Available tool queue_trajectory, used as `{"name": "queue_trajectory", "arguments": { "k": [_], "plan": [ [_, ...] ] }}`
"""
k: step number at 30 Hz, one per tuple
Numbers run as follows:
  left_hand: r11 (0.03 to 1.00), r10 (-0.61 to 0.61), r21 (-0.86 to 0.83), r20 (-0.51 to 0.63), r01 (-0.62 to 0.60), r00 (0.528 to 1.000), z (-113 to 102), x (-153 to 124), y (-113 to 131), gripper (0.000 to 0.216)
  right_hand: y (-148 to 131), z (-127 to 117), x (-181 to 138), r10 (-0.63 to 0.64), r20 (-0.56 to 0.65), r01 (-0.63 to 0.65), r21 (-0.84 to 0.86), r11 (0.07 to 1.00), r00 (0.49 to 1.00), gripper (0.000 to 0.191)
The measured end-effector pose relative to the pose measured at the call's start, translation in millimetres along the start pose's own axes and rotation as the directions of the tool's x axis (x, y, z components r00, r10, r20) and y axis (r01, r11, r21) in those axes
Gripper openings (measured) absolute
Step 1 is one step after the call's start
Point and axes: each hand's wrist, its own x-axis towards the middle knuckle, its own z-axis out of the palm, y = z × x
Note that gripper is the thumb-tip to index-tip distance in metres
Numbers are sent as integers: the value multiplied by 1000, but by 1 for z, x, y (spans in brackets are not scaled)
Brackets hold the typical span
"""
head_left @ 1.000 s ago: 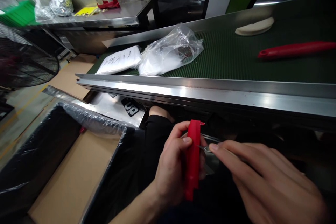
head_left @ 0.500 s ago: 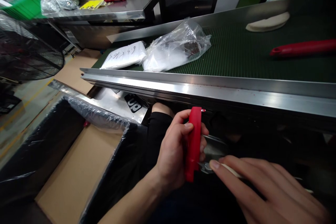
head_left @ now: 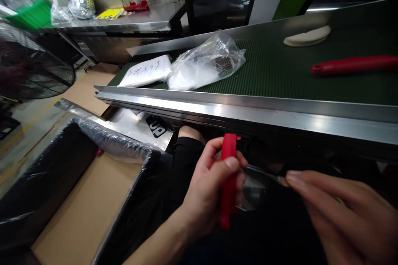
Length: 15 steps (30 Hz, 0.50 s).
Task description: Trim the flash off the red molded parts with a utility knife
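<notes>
Between left-hand fingers [head_left: 231,163], red handle [head_left: 228,182], seemingly upright.

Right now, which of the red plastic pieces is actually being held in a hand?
The upright red piece gripped in the left hand; the long red one lies on the green belt, another on the far shelf.

A black sticker [head_left: 156,126] on the metal sheet [head_left: 130,122] under the conveyor's near rail reads "up", upside down. Handwriting on the white packet [head_left: 146,71] at the belt's left end is illegible.
</notes>
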Motion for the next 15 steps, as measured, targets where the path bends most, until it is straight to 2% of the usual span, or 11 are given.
{"name": "queue_trajectory", "arguments": {
  "k": [3, 7, 15],
  "plan": [
    [995, -30, 99, 26, 27, 999, -3, -7, -7, 35, -11, 0, 14, -24, 28, 24, -1, 1000, 999, 52],
    [992, -59, 116, 39, 54, 997, -5, -13, -13, 33, -25, 3, 24, 23, 38, -21, -35, 999, 999, 51],
    [989, -82, 128, 23, 78, 996, -2, -18, -14, 33, -24, 6, 24, -7, 79, 15, -97, 995, 997, 53]
  ]
}}
